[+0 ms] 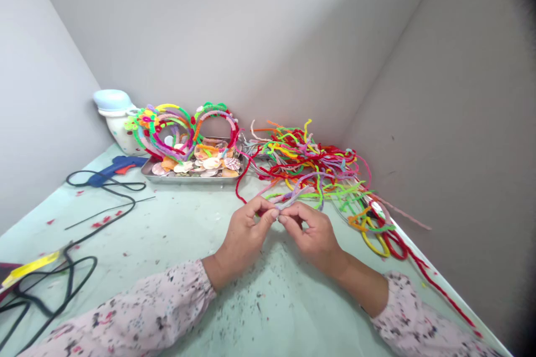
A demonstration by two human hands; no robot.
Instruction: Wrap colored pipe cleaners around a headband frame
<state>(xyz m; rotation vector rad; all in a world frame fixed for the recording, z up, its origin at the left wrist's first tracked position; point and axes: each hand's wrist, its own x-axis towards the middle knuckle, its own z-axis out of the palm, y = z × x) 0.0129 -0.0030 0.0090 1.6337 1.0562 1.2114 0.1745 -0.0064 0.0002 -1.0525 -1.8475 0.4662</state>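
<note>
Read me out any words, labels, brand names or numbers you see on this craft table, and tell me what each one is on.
None can be read.
Yellow strip at the left edge: blurred, nothing legible.
White jar with blue lid: small marks, too small to read.
Blue glue gun: no brand shows.
Pipe cleaner pinched between left hand and right hand: no tag.

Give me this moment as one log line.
left hand: pinching lilac pipe cleaner | right hand: pinching same strand | behind: pipe cleaner pile, shell tray | far left: glue gun
</note>
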